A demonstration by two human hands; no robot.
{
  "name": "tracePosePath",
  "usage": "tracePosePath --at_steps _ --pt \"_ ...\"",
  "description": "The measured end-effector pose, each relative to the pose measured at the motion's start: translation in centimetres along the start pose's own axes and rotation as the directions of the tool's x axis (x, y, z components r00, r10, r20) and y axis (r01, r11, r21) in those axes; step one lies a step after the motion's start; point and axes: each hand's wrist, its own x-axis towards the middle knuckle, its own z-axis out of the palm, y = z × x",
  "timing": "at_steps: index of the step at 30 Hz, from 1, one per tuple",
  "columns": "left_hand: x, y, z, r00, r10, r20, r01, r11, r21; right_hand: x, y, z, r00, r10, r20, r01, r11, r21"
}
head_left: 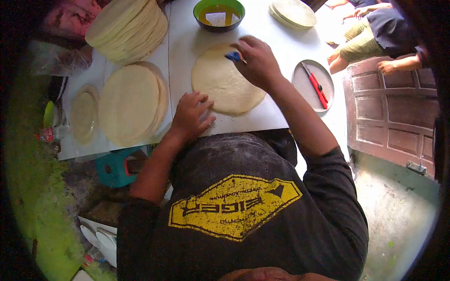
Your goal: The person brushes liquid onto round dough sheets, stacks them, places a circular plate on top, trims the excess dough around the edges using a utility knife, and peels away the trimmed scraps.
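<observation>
A round flat sheet of pale dough lies on the white table in front of me. My left hand rests at its near left edge, fingers apart, with the fingertips at the dough's rim. Over the dough's far right part, my right hand is bent down with its fingers closed on a small blue object; its exact kind is unclear. Just beyond the dough stands a bowl, green inside and dark outside, with yellow liquid in it.
Stacks of flat dough rounds stand at left, a taller stack behind. Another small stack is at far right. A red cutter knife lies on a grey round plate. Another person is at upper right.
</observation>
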Motion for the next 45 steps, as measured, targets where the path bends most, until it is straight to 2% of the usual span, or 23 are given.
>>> tracePosePath --at_steps 1,3,8,10,12,13,15,17,18,21,23,25,27,29,31,33,34,35,37,39,41,43,45 --pt "-0.2 0.1 0.0 1.0 0.002 -0.006 -0.002 0.999 0.035 0.9 -0.4 1.1 0.987 -0.055 -0.149 0.04 0.994 -0.098" --pt "-0.8 0.3 -0.2 1.0 -0.007 0.011 0.007 1.0 0.007 1.6 -1.7 2.9 0.953 0.29 0.091 -0.27 0.944 -0.188" --pt "-2.3 2.4 -3.7 0.988 -0.104 0.113 0.103 0.995 0.014 -0.7 -7.7 4.4 0.909 0.152 0.388 -0.151 0.988 -0.035" --pt "-4.0 2.6 -7.0 0.983 -0.116 0.139 0.119 0.993 -0.019 -0.9 -8.2 1.4 0.81 0.075 0.582 -0.194 0.97 0.146" --pt "-6.5 1.6 -9.6 0.992 -0.126 -0.011 0.126 0.991 -0.035 -1.0 -1.5 0.8 0.8 0.253 0.543 -0.426 0.878 0.218" --pt "-7.0 2.0 -11.3 0.977 -0.2 -0.079 0.204 0.978 0.043 -0.8 3.1 1.8 0.756 0.379 0.533 -0.496 0.864 0.09" --pt "-8.9 1.5 -13.4 0.953 -0.262 -0.154 0.28 0.953 0.115 0.5 -1.4 -1.4 0.765 0.56 0.319 -0.453 0.819 -0.351" --pt "-9.8 -0.3 -14.5 0.926 -0.339 -0.163 0.369 0.903 0.219 -3.8 -2.5 0.4 0.905 0.11 0.41 -0.063 0.99 -0.127" --pt "-9.6 -0.4 -14.8 0.928 -0.33 -0.171 0.363 0.905 0.222 -4.7 -3.6 0.2 0.862 -0.04 0.505 0.023 0.999 0.04" --pt "-10.3 -0.5 -15.3 0.914 -0.361 -0.184 0.395 0.896 0.203 -4.1 -2.6 0.1 0.93 0.105 0.353 -0.197 0.951 0.237" --pt "-10.6 -0.7 -14.8 0.93 -0.312 -0.193 0.356 0.895 0.269 -0.4 -2.4 -1.2 0.923 0.307 0.229 -0.266 0.944 -0.193" --pt "-11.2 -1.6 -14.1 0.936 -0.302 -0.18 0.343 0.898 0.275 0.1 -1.0 2.1 0.93 0.229 0.286 -0.148 0.949 -0.278" --pt "-11.2 -2.2 -14.1 0.94 -0.29 -0.178 0.332 0.897 0.291 -1.5 -5.7 3.8 0.861 0.122 0.494 -0.016 0.977 -0.213" --pt "-11.6 -2.3 -14.2 0.943 -0.277 -0.186 0.324 0.896 0.303 -3.8 -8.6 2.9 0.824 -0.196 0.531 0.181 0.98 0.079" --pt "-12.0 -2.8 -14.2 0.945 -0.282 -0.164 0.322 0.887 0.331 -4.5 -6.8 1.2 0.901 -0.16 0.404 0.11 0.983 0.144" --pt "-12.5 -2.7 -14.4 0.945 -0.292 -0.146 0.326 0.875 0.358 -4.3 -4.2 -0.1 0.97 0.086 0.227 -0.094 0.995 0.024" --pt "-12.4 -2.8 -14.6 0.943 -0.302 -0.136 0.331 0.875 0.353 -4.4 -3.9 -0.6 0.949 0.174 0.261 -0.126 0.974 -0.188" --pt "-12.2 -2.9 -14.7 0.943 -0.309 -0.126 0.334 0.876 0.348 -4.8 -4.3 -0.7 0.95 0.17 0.26 -0.122 0.974 -0.191" --pt "-12.0 -3.2 -14.8 0.953 -0.269 -0.141 0.302 0.89 0.343 -6.2 -6.6 -1.5 0.873 -0.028 0.486 -0.016 0.996 0.087" --pt "-12.0 -3.4 -15.0 0.96 -0.233 -0.155 0.274 0.899 0.342 -6.2 -7.1 -2.0 0.863 -0.074 0.5 -0.007 0.987 0.158" --pt "-11.9 -3.2 -15.4 0.968 -0.201 -0.151 0.241 0.909 0.339 -4.4 -3.8 -1.1 0.815 0.244 0.526 -0.382 0.908 0.17" --pt "-11.8 -3.4 -15.6 0.971 -0.18 -0.157 0.223 0.918 0.327 -0.6 -1.9 -1.0 0.855 0.379 0.353 -0.398 0.917 -0.023" --pt "-11.7 -3.4 -15.6 0.977 -0.155 -0.145 0.194 0.93 0.313 1.1 -1.8 1.1 0.955 0.264 0.137 -0.259 0.965 -0.053"
